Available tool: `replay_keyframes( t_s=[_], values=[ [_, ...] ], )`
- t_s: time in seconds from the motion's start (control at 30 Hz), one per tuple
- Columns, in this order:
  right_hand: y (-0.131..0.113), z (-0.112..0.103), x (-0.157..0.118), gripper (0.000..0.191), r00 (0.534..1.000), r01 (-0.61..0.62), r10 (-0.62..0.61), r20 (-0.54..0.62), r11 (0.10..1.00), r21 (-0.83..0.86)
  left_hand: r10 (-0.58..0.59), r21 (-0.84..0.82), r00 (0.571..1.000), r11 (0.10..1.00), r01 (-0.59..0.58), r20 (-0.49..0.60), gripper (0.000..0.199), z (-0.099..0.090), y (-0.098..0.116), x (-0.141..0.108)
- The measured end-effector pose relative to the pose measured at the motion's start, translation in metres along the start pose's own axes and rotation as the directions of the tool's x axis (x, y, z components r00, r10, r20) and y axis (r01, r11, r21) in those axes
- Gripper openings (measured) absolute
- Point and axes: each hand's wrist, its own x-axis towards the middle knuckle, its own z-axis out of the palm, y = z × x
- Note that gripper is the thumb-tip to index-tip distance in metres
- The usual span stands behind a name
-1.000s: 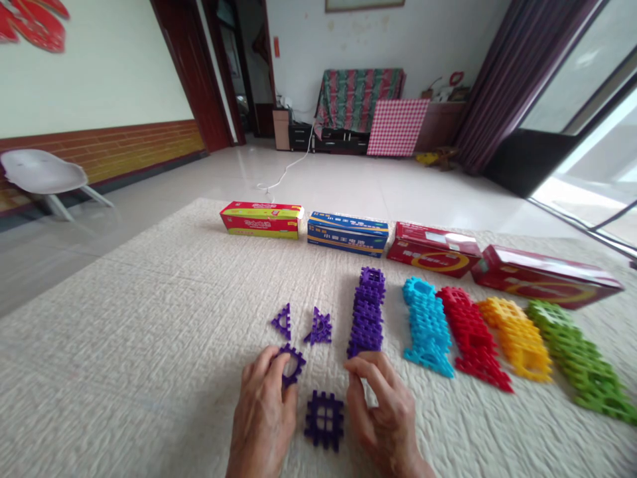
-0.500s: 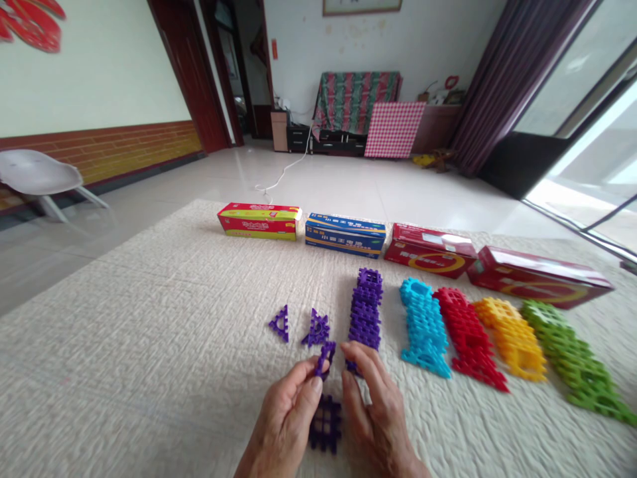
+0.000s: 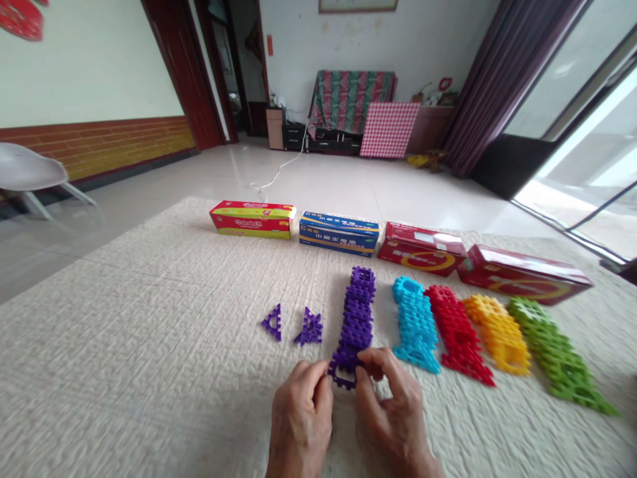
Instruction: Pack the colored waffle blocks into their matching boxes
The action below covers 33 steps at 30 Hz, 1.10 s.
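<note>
At the near end of a row of overlapping purple toothed building pieces (image 3: 357, 312), a purple open-framed building piece (image 3: 344, 381) is between my two hands. My left hand (image 3: 302, 415) is closed, its thumb and forefinger pinching the left edge of that piece. On the opposite edge, my right hand (image 3: 391, 405) grips with thumb and fingertips. The piece's upper part overlaps the row; whether it touches is unclear. Left of the row lie a purple triangular piece (image 3: 273, 323) and a small group of purple pieces (image 3: 309, 327).
Rows of blue pieces (image 3: 417, 325), red pieces (image 3: 458, 335), yellow pieces (image 3: 498, 335) and green pieces (image 3: 560, 358) lie to the right. Behind stand a red-and-yellow box (image 3: 253, 220), a blue box (image 3: 338, 235) and two dark red boxes (image 3: 423, 250) on the textured cream cover (image 3: 149, 345).
My left hand has come right to the purple row's near end, and both hands now hold a piece there. The purple square between my wrists no longer shows on the cover. The view shifted slightly.
</note>
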Motion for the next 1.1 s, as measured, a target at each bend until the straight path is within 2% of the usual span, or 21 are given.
replay_keyframes(
  t_s=[0.13, 0.3, 0.57, 0.7, 0.83, 0.9, 0.97, 1.03, 1.1],
  values=[
    [0.002, 0.001, 0.000, 0.008, 1.000, -0.003, 0.003, -0.011, 1.000, -0.016, 0.020, 0.114, 0.999, 0.993, -0.024, 0.030, 0.029, 0.005, 0.004, -0.002],
    [0.008, 0.003, -0.003, 0.007, 0.997, -0.069, 0.067, -0.031, 0.995, -0.069, 0.053, 0.201, 0.995, 0.977, -0.070, 0.090, 0.037, 0.009, 0.004, -0.003],
    [0.010, 0.006, -0.004, 0.008, 0.991, -0.132, 0.128, -0.038, 0.984, -0.116, 0.020, 0.245, 0.987, 0.968, -0.059, 0.159, 0.041, 0.014, 0.004, -0.005],
    [0.010, 0.003, -0.002, 0.016, 0.989, -0.106, 0.091, -0.117, 0.986, -0.131, 0.041, 0.225, 0.995, 0.972, -0.060, 0.086, 0.038, 0.010, 0.000, -0.003],
    [0.004, 0.000, -0.002, 0.016, 0.988, -0.025, 0.011, -0.156, 0.996, -0.089, 0.010, 0.203, 0.999, 0.979, 0.001, -0.051, 0.035, -0.006, -0.013, 0.004],
    [-0.002, 0.001, -0.002, 0.017, 0.993, 0.025, -0.029, -0.116, 0.999, -0.030, -0.019, 0.197, 0.996, 0.980, 0.035, -0.083, 0.034, -0.015, -0.021, 0.007],
    [-0.010, 0.003, -0.004, 0.019, 0.998, 0.057, -0.056, -0.023, 0.997, 0.056, -0.056, 0.183, 0.995, 0.981, 0.071, -0.088, 0.033, -0.022, -0.028, 0.009],
    [-0.019, 0.005, -0.006, 0.020, 0.987, 0.059, -0.080, 0.137, 0.987, 0.149, -0.088, 0.158, 0.993, 0.982, 0.098, -0.074, 0.033, -0.026, -0.033, 0.011],
    [-0.026, 0.007, -0.009, 0.023, 0.940, 0.045, -0.108, 0.323, 0.979, 0.197, -0.103, 0.130, 0.993, 0.985, 0.111, -0.064, 0.034, -0.027, -0.035, 0.011]
  ],
)
